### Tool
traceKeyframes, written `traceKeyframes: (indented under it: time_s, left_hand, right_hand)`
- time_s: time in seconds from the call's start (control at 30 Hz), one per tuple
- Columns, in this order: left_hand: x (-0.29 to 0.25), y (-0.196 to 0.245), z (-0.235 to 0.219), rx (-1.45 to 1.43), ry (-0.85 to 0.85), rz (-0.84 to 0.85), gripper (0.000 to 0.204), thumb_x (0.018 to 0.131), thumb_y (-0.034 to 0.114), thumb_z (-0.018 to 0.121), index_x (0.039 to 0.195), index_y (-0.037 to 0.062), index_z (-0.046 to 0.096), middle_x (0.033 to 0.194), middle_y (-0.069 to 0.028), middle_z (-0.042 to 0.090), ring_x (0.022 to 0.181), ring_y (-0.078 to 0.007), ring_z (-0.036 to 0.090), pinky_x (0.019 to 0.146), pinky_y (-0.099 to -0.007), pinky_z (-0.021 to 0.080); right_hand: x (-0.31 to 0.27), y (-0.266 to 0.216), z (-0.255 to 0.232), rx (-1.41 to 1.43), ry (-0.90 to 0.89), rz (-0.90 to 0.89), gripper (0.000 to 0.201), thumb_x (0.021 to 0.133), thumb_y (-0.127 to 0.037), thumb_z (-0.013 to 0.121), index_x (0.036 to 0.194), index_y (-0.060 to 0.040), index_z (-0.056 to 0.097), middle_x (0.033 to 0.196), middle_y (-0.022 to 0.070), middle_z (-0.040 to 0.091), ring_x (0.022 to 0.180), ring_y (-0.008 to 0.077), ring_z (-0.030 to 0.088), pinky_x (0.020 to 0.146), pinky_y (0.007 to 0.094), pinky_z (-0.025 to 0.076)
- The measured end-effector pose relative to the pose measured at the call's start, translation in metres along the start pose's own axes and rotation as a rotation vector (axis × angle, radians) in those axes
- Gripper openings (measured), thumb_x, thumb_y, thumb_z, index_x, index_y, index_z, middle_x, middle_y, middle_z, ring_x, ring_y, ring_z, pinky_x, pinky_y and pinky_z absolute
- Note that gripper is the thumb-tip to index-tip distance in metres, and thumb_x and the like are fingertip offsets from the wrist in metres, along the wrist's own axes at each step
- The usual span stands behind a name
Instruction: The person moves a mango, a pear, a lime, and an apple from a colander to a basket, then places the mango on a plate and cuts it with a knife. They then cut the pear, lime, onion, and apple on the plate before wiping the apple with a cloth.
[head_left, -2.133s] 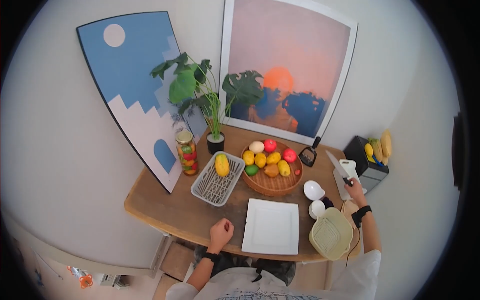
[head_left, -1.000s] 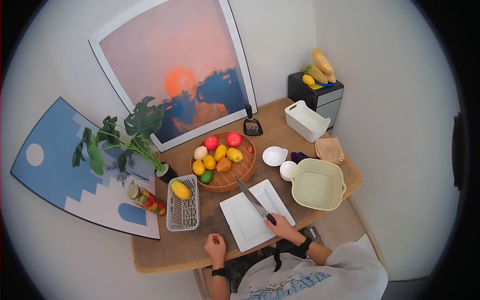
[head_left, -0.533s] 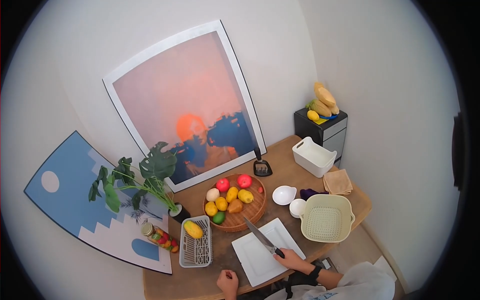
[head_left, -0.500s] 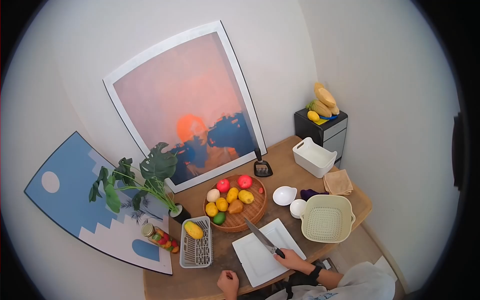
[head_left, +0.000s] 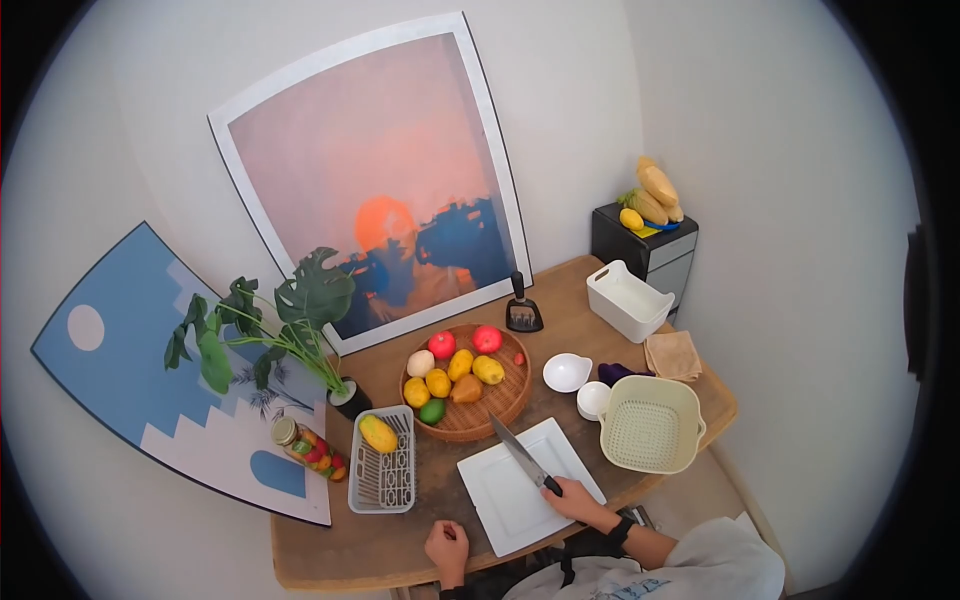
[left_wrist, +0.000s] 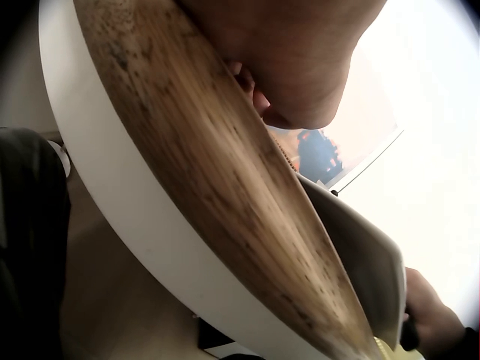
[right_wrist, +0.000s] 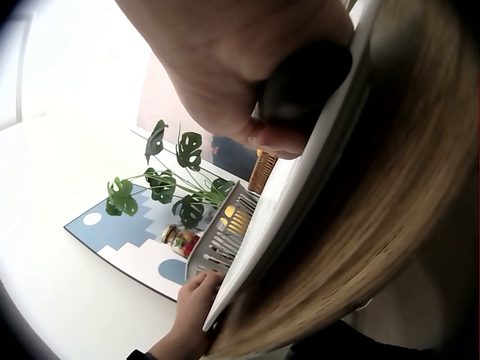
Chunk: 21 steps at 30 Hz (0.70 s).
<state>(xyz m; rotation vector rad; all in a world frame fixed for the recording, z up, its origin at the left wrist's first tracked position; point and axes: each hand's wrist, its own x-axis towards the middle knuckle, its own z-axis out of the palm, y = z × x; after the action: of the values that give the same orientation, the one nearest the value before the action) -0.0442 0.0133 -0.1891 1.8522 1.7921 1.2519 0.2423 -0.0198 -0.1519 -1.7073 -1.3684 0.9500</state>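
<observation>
Gripping knife over plate, hands apart

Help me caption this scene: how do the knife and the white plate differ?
The knife is long and narrow; the white plate is broad and square. The knife has a metal blade and black handle, while the plate is white throughout. The knife is gripped in the right hand, whereas the plate rests on the table. Both are in front of the person.
</observation>
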Motion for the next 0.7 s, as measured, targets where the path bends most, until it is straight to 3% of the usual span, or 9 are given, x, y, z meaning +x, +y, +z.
traceKeyframes:
  time_s: [0.07,0.17,0.27,0.37,0.6,0.7]
  left_hand:
    - [0.001,0.002,-0.001,0.004,-0.003,-0.002,0.012,0.084,0.009,0.068,0.075,0.0044,0.061,0.061,-0.0094,0.059,0.054,-0.0273,0.060,0.055,-0.0391,0.049]
    - [0.001,0.006,-0.004,-0.003,-0.021,-0.032,0.011,0.084,0.009,0.068,0.076,0.0041,0.062,0.061,-0.0094,0.060,0.054,-0.0269,0.060,0.055,-0.0391,0.049]
    - [0.001,0.007,-0.004,-0.017,-0.017,-0.028,0.011,0.084,0.009,0.068,0.076,0.0040,0.062,0.062,-0.0095,0.060,0.054,-0.0263,0.060,0.055,-0.0389,0.049]
    - [0.002,0.010,-0.006,-0.026,-0.012,-0.012,0.011,0.085,0.009,0.068,0.077,0.0038,0.062,0.062,-0.0096,0.060,0.054,-0.0260,0.060,0.055,-0.0386,0.049]
    - [0.001,0.009,-0.005,-0.034,-0.021,-0.024,0.011,0.086,0.009,0.067,0.078,0.0037,0.062,0.062,-0.0097,0.059,0.054,-0.0259,0.059,0.054,-0.0385,0.048]
    - [0.001,0.006,-0.004,-0.030,-0.024,-0.023,0.011,0.086,0.009,0.067,0.078,0.0039,0.061,0.062,-0.0095,0.059,0.054,-0.0259,0.059,0.054,-0.0384,0.048]
  right_hand:
    - [-0.001,-0.003,-0.001,0.004,0.003,-0.007,0.037,0.095,-0.033,0.063,0.092,0.0038,0.063,0.080,0.0265,0.065,0.078,0.0447,0.064,0.070,0.0471,0.050]
    - [0.001,0.004,0.003,0.012,0.038,-0.054,0.035,0.095,-0.032,0.063,0.091,0.0024,0.063,0.070,0.0194,0.062,0.063,0.0282,0.061,0.062,0.0415,0.048]
    - [0.002,0.006,0.003,-0.003,0.037,-0.058,0.034,0.095,-0.031,0.064,0.091,0.0024,0.063,0.069,0.0189,0.062,0.063,0.0275,0.061,0.061,0.0413,0.048]
    - [0.001,-0.001,0.000,0.010,-0.004,0.001,0.037,0.095,-0.032,0.064,0.093,0.0053,0.063,0.079,0.0257,0.065,0.073,0.0399,0.064,0.069,0.0445,0.050]
    - [-0.002,-0.007,-0.002,0.053,-0.007,0.010,0.035,0.096,-0.031,0.063,0.094,0.0048,0.063,0.079,0.0246,0.065,0.072,0.0379,0.064,0.069,0.0436,0.050]
    - [0.000,0.002,0.002,0.056,0.029,-0.053,0.033,0.096,-0.029,0.063,0.090,0.0032,0.062,0.066,0.0145,0.059,0.060,0.0215,0.056,0.058,0.0387,0.046]
